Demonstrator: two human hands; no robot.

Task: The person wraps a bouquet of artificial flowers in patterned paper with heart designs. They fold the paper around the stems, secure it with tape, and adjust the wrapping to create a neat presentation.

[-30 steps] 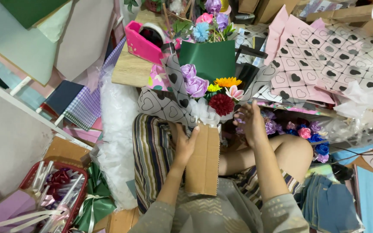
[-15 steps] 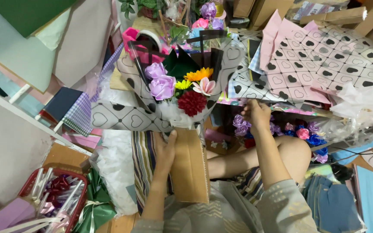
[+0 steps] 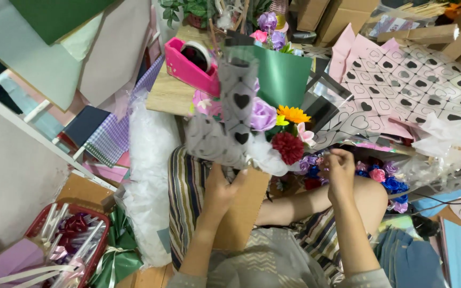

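My left hand [image 3: 221, 189] is closed around the lower stem end of the bouquet [image 3: 265, 125], fingers wrapped tight where the wrapping gathers, with a strip of brown kraft paper [image 3: 241, 213] lying under my wrist and running back toward my lap. The bouquet stands up and away from that hand, tilted a little to its left. My right hand [image 3: 340, 169] is off to the other side, near the bouquet's base but not on it; its fingers are curled together close to the small loose flowers there, and I cannot tell whether they pinch anything.

Just above my left hand, the grey sheet printed with black hearts [image 3: 230, 122] folds around the front of the bunch, with white mesh tucked below the blooms. Beyond it sit the flowers themselves: a dark red pompom bloom [image 3: 287, 148] nearest my right hand, a purple rose [image 3: 262, 113] and an orange-yellow daisy [image 3: 293, 114] above it, backed by green wrapping paper [image 3: 284, 77].

Past my right hand lies a heap of small blue, pink and purple flowers [image 3: 382, 178]. Farther out beyond the bouquet stands a pink tape dispenser [image 3: 190, 66] on a wooden board, and more heart-printed sheets [image 3: 401, 90] spread far off to the right. Well to the left of my left hand is a red basket of ribbons [image 3: 70, 242].
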